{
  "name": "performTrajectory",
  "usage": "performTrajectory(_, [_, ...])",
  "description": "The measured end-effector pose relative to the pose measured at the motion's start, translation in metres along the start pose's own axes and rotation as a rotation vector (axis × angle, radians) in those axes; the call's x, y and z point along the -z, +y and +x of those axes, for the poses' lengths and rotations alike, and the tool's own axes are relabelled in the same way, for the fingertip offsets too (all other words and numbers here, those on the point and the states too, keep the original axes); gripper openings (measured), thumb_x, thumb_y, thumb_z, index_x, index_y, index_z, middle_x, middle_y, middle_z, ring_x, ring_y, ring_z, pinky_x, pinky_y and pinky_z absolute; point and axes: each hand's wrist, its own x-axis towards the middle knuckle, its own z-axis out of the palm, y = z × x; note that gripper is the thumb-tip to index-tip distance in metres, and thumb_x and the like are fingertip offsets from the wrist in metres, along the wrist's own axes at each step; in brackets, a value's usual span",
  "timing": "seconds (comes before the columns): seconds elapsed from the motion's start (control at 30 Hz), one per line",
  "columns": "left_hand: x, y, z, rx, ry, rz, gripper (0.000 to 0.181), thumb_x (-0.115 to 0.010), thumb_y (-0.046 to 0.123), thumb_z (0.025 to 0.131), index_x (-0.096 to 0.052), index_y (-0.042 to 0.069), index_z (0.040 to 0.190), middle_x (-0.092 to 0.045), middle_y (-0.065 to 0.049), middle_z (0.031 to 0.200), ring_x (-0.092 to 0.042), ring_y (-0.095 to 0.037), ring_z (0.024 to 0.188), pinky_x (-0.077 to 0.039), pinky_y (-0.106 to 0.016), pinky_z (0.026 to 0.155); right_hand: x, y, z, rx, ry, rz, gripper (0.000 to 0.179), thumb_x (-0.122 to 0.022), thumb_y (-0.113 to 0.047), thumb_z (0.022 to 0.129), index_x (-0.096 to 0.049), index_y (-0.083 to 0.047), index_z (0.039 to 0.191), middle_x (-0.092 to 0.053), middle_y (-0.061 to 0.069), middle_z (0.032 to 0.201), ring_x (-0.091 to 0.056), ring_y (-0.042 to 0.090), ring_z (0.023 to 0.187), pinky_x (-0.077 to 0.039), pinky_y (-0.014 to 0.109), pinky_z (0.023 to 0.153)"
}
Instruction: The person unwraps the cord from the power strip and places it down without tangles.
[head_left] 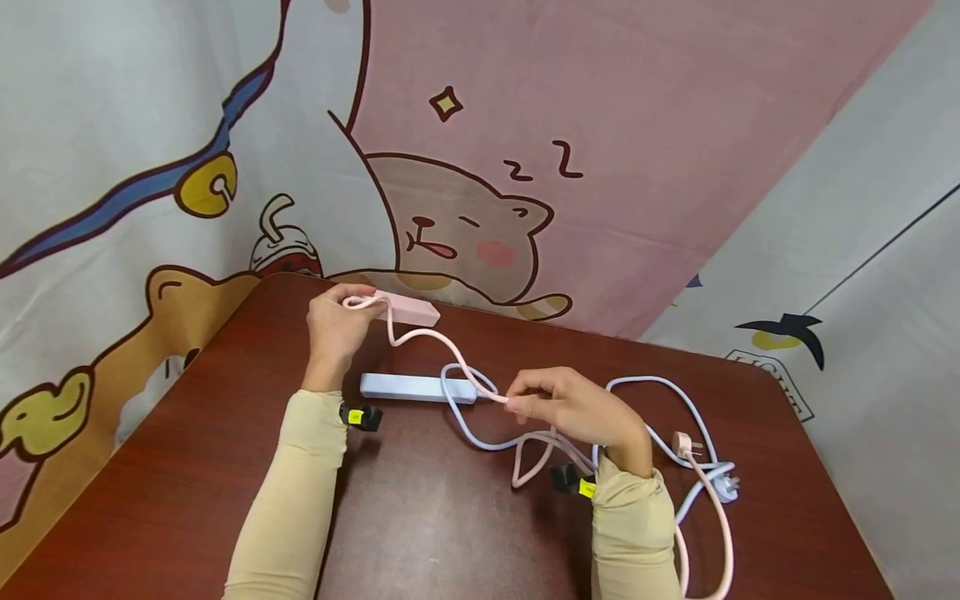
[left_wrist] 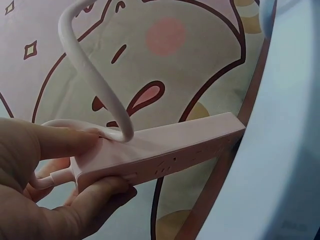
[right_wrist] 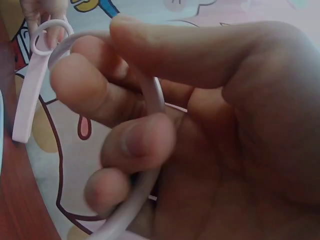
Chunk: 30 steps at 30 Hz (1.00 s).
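At the back left of the table, my left hand (head_left: 339, 327) grips the cord end of a pink power strip (head_left: 408, 310). In the left wrist view, the thumb and fingers pinch the strip (left_wrist: 165, 145), and a loop of its pink cord (left_wrist: 92, 75) bends over the top. My right hand (head_left: 577, 408) holds the same pink cord (head_left: 442, 340) farther along. Its fingers curl round the cord (right_wrist: 156, 95) in the right wrist view. Below and between the hands, a light blue power strip (head_left: 405, 387) lies on the table, a blue cord loop over its right end.
The blue cord (head_left: 652, 380) and pink cord lie tangled on the right side of the brown table (head_left: 435, 517). A pink plug (head_left: 682, 444) and a blue plug (head_left: 725, 487) rest there. Behind the table hangs a cartoon-printed curtain (head_left: 637, 167).
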Motion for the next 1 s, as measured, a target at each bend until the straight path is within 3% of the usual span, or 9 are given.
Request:
performTrajectory(0.23, [0.002, -0.005, 0.002, 0.030, -0.009, 0.028, 0.022, -0.083, 0.011, 0.083, -0.070, 0.002, 0.098, -0.068, -0.011, 0.100, -0.062, -0.011, 0.081, -0.050, -0.014, 0.065, -0.014, -0.013, 0.007, -0.028, -0.029, -0.086, 0.003, -0.069, -0.023, 0.097, -0.071, -0.022, 0.095, -0.058, -0.010, 0.079, -0.053, 0.005, 0.071, -0.045, 0.021, 0.064])
performTrajectory(0.4, [0.006, -0.009, 0.001, 0.014, -0.053, 0.202, 0.022, -0.080, 0.016, 0.085, -0.068, 0.003, 0.098, -0.069, -0.015, 0.103, -0.060, -0.024, 0.092, -0.045, -0.027, 0.075, -0.025, -0.023, 0.011, 0.019, -0.070, -0.203, 0.009, -0.066, -0.017, 0.097, -0.072, -0.019, 0.104, -0.063, -0.011, 0.087, -0.054, 0.003, 0.080, -0.046, 0.020, 0.073])
performTrajectory(0.5, [0.009, -0.012, 0.001, 0.004, -0.111, 0.290, 0.023, -0.078, 0.017, 0.086, -0.068, 0.003, 0.101, -0.069, -0.018, 0.107, -0.057, -0.030, 0.099, -0.041, -0.034, 0.078, -0.034, -0.029, 0.014, 0.053, -0.091, -0.269, 0.013, -0.063, -0.015, 0.098, -0.072, -0.017, 0.108, -0.067, -0.009, 0.093, -0.055, 0.003, 0.083, -0.046, 0.020, 0.077])
performTrajectory(0.7, [0.013, -0.017, 0.000, 0.010, -0.240, 0.384, 0.023, -0.074, 0.012, 0.087, -0.068, 0.001, 0.106, -0.065, -0.017, 0.101, -0.056, -0.029, 0.093, -0.042, -0.032, 0.072, -0.057, -0.040, 0.021, 0.102, -0.161, -0.386, 0.013, -0.066, -0.013, 0.097, -0.072, -0.013, 0.108, -0.070, -0.005, 0.096, -0.056, 0.005, 0.083, -0.048, 0.020, 0.079])
performTrajectory(0.87, [0.016, -0.017, 0.002, 0.044, -0.366, 0.446, 0.028, -0.071, 0.004, 0.084, -0.066, 0.000, 0.111, -0.062, -0.016, 0.102, -0.055, -0.028, 0.091, -0.042, -0.031, 0.069, -0.073, -0.048, 0.026, 0.051, -0.235, -0.440, 0.008, -0.070, -0.021, 0.095, -0.069, -0.016, 0.101, -0.060, -0.011, 0.082, -0.051, 0.004, 0.075, -0.043, 0.020, 0.072])
performTrajectory(1.0, [0.015, -0.015, 0.004, 0.091, -0.448, 0.439, 0.033, -0.069, 0.005, 0.085, -0.063, 0.000, 0.117, -0.059, -0.020, 0.116, -0.054, -0.030, 0.099, -0.043, -0.032, 0.075, -0.074, -0.051, 0.023, -0.008, -0.217, -0.442, 0.014, -0.071, -0.029, 0.095, -0.069, -0.018, 0.103, -0.061, -0.013, 0.084, -0.053, 0.004, 0.079, -0.045, 0.022, 0.075])
